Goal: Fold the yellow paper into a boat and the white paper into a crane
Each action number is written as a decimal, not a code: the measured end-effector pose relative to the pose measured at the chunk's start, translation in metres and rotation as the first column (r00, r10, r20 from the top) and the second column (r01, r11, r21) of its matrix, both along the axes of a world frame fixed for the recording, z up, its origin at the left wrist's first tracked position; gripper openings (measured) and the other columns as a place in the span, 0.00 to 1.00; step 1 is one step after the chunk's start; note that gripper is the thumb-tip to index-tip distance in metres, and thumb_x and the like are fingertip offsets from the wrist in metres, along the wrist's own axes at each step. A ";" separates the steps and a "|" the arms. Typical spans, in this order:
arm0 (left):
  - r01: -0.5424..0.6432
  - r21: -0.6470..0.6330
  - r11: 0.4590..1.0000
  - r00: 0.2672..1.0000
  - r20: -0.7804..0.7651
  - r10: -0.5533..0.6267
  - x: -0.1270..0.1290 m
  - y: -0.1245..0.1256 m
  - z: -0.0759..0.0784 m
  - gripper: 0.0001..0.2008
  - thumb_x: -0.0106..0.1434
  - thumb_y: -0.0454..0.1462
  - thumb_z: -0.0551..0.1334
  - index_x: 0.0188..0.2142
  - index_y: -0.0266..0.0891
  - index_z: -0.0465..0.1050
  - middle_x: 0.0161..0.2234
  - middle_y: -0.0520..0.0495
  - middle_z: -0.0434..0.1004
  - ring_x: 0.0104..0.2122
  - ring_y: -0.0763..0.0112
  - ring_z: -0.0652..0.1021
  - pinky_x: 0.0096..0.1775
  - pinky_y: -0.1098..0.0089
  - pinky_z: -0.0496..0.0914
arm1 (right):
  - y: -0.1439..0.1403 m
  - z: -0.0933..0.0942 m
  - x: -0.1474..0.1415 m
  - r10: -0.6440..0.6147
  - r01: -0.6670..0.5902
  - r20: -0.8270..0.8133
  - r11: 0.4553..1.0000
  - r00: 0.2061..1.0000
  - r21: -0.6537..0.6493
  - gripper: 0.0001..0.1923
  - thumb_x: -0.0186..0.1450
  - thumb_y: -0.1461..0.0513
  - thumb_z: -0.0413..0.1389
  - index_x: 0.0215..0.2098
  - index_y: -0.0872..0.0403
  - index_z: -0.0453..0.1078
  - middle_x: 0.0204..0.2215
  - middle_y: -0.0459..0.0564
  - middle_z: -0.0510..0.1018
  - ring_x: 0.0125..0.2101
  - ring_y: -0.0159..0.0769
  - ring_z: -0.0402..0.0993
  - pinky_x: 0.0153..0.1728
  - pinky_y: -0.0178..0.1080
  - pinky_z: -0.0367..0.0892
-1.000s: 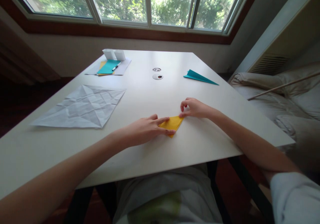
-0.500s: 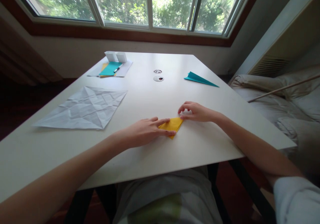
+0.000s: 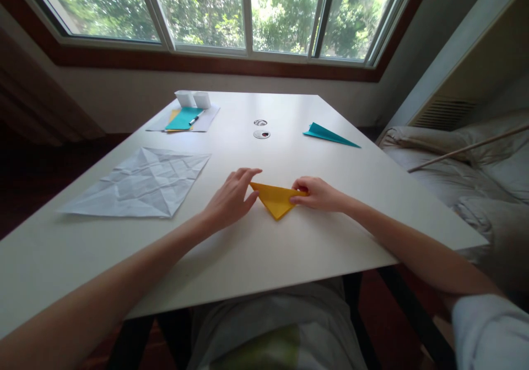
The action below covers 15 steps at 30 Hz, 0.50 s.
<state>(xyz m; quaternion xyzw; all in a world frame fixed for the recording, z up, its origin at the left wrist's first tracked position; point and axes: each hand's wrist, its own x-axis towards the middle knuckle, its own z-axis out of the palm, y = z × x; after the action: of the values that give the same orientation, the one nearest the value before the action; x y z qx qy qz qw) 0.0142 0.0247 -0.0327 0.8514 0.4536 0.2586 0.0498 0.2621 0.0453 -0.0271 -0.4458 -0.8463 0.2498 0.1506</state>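
A yellow paper folded into a triangle (image 3: 275, 198) lies flat on the white table (image 3: 289, 248), its point toward me. My left hand (image 3: 231, 199) rests at the triangle's left corner, fingers spread and touching the edge. My right hand (image 3: 316, 193) pinches the triangle's right corner against the table.
A large creased white sheet (image 3: 140, 182) lies to the left. At the back left are teal and yellow papers (image 3: 182, 119) with a pen and two white cups (image 3: 192, 98). A teal folded paper (image 3: 328, 134) lies at the back right. A bed (image 3: 475, 171) stands to the right.
My left hand slid off the top of the yellow paper to its left corner, uncovering the whole triangle. My right hand moved slightly down onto the right corner.
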 end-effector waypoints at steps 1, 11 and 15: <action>-0.042 0.027 0.999 0.997 0.071 0.040 0.001 0.000 0.001 0.20 0.60 0.35 0.55 0.53 0.39 0.58 0.48 0.40 0.64 0.44 0.61 0.69 0.44 0.55 0.68 | 0.001 0.000 0.000 -0.038 0.036 -0.058 0.999 0.998 -0.032 0.10 0.58 0.56 0.56 0.30 0.55 0.69 0.27 0.46 0.72 0.27 0.31 0.65 0.27 0.34 0.60; 0.305 -0.486 0.819 0.605 0.763 0.228 0.026 -0.014 0.005 0.22 0.57 0.42 0.61 0.39 0.44 0.45 0.48 0.42 0.67 0.42 0.68 0.75 0.39 0.64 0.71 | -0.007 0.003 -0.014 -0.167 -0.075 -0.598 0.931 0.784 -0.357 0.13 0.56 0.54 0.59 0.30 0.55 0.64 0.26 0.43 0.69 0.25 0.26 0.65 0.26 0.32 0.62; 0.394 -0.466 0.792 0.528 0.820 0.220 0.031 -0.021 0.007 0.24 0.55 0.40 0.64 0.40 0.43 0.48 0.37 0.48 0.75 0.34 0.71 0.76 0.36 0.68 0.69 | -0.011 0.002 -0.017 -0.167 -0.106 -0.607 0.916 0.777 -0.387 0.15 0.55 0.53 0.60 0.29 0.55 0.64 0.25 0.43 0.68 0.24 0.26 0.64 0.26 0.32 0.60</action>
<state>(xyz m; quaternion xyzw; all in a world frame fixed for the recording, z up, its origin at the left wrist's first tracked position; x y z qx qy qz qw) 0.0454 0.0036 -0.0261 0.5766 0.3819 0.4747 0.5444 0.2446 0.0344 -0.0252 -0.3715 -0.6701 0.5488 0.3342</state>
